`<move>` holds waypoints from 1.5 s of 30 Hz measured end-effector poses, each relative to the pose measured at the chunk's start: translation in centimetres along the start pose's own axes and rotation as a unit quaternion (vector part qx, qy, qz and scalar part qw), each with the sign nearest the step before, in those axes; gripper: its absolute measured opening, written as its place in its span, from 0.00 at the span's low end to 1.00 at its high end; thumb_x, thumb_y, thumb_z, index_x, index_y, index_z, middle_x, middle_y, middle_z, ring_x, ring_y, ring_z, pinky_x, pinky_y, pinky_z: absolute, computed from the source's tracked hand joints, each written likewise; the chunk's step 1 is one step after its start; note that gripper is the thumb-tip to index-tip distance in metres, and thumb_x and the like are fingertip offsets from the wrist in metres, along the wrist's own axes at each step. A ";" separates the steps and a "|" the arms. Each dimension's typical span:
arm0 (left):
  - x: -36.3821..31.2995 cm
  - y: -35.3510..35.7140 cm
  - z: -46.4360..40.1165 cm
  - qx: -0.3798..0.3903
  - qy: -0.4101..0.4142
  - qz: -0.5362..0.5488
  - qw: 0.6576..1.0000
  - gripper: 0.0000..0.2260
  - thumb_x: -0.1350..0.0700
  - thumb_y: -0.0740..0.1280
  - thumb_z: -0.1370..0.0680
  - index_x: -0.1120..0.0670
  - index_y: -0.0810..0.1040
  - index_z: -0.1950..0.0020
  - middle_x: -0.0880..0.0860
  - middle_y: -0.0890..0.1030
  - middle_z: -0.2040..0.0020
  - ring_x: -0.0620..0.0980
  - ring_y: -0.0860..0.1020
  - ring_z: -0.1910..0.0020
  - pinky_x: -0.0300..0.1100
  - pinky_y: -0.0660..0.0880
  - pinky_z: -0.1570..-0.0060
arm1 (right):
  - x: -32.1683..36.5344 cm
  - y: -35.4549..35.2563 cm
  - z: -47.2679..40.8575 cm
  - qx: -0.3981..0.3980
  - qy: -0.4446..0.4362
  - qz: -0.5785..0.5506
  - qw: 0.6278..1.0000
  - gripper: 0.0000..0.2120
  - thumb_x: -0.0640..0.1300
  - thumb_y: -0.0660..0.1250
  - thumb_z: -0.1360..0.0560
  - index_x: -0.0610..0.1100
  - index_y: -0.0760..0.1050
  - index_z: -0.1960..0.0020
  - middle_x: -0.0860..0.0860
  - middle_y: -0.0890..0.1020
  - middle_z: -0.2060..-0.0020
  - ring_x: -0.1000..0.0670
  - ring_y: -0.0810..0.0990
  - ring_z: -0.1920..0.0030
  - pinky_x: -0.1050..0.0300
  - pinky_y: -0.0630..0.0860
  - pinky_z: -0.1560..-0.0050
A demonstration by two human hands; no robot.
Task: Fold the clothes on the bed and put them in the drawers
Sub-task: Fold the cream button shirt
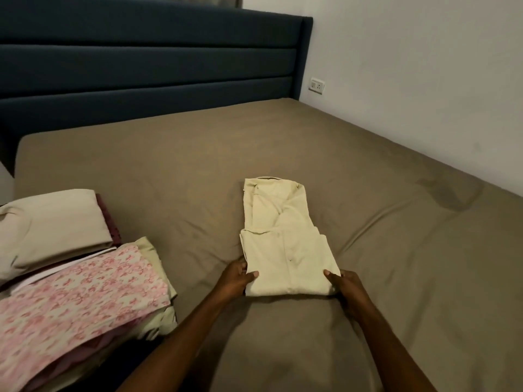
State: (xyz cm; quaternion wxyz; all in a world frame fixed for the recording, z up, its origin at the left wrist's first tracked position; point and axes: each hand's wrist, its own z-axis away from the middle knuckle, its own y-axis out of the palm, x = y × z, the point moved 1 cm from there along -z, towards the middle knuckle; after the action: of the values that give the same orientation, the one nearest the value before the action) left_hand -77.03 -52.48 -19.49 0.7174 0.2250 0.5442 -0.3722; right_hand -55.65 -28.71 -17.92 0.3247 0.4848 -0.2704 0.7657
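Both hands are on the cream shirt (285,250) right now. The left hand (236,278) pinches the near-left corner, thumb on top of the cloth and fingers tucked beneath. The right hand (343,287) does the same at the near-right corner, thumb pressed on the top layer, fingers curled under the edge. So 2 clamped grips, 1 at each near corner of the folded bundle.

The shirt lies flat on the brown bed sheet (396,250), stretching away from the grips toward the headboard (141,66). The half nearest the hands is doubled over, its upper edge sitting about midway along the garment; beyond that fold the collar end lies open on the sheet, well past the fingertips.

Off to the left of the left-hand grip, well apart from it, sits a pile of folded clothes. A pink floral cloth (85,295) lies on top, with pale green fabric (158,267) showing under its right edge. Further out from the grip, behind that pile, a beige folded piece (53,224) rests over something maroon (109,219).

Far beyond the right-hand grip, a wall socket (317,85) sits on the white wall beside the headboard.
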 end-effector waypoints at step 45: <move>4.3 1.0 6.5 -0.048 -0.026 0.021 0.998 0.17 0.45 0.64 0.19 0.56 0.85 0.50 0.60 0.82 0.58 0.53 0.74 0.59 0.49 0.70 0.59 | -6.4 -1.3 7.9 -0.185 -0.134 0.166 0.959 0.03 0.44 0.73 0.23 0.45 0.82 0.51 0.51 0.85 0.55 0.47 0.83 0.50 0.55 0.73 0.53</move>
State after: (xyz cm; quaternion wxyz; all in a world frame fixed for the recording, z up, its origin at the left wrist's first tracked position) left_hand -71.68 -57.81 -21.69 0.7489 0.1920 0.5375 -0.3367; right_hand -48.14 -35.11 -20.61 0.2381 0.4631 -0.5245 0.6736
